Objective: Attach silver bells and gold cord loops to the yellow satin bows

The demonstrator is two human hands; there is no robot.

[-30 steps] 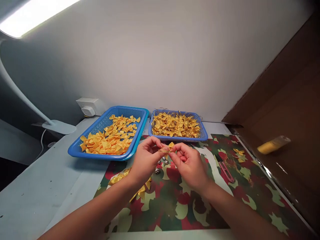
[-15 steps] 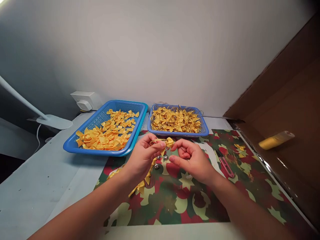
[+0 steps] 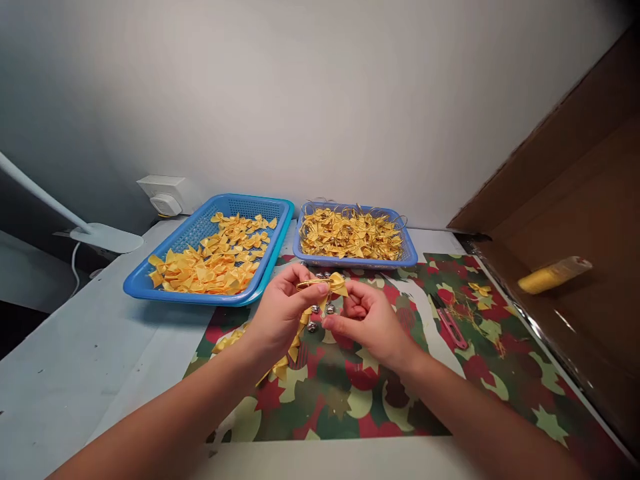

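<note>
Two blue trays (image 3: 150, 288) (image 3: 407, 253), two hands (image 3: 280, 313) (image 3: 373, 323), one thread spool (image 3: 553, 275).

The left hand (image 3: 280, 313) covers part of the yellow ribbon (image 3: 280, 365) at six o'clock; the small bells (image 3: 320, 312) blur between both hands.

- We're at a small craft-assembly workbench, not a kitchen or office.
- Two blue trays (image 3: 280, 220) against the wall hold bulk stock: yellow ribbon bows (image 3: 210, 263) and bows with gold loops (image 3: 350, 233).
- Patterned work mat (image 3: 350, 393) covers the table (image 3: 75, 373).
- Desk lamp base (image 3: 105, 237), wall socket (image 3: 165, 197), cardboard box (image 3: 575, 200) alongside.
</note>
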